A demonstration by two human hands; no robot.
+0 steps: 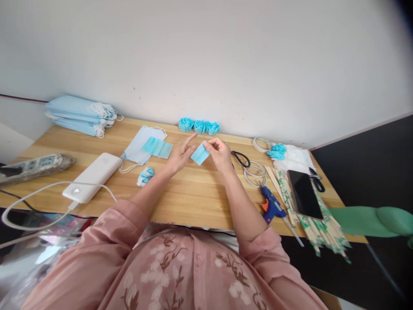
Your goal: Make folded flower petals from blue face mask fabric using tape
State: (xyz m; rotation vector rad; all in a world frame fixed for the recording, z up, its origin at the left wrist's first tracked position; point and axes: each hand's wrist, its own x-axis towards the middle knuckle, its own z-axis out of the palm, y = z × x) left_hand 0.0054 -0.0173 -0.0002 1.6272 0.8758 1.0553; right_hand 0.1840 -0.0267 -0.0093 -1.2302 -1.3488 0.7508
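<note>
Both hands hold a small folded piece of light blue mask fabric just above the wooden table. My left hand supports its left edge with the fingers stretched out. My right hand pinches its upper right corner between thumb and fingers. Black scissors lie just right of my right hand. Three finished blue fabric flowers sit in a row against the wall behind my hands. A small folded blue scrap lies left of my left forearm.
A stack of blue face masks sits at the back left, with loose cut masks nearer. A white power bank, a power strip, a blue glue gun, wire rings, a phone and wrapped chopsticks fill the sides.
</note>
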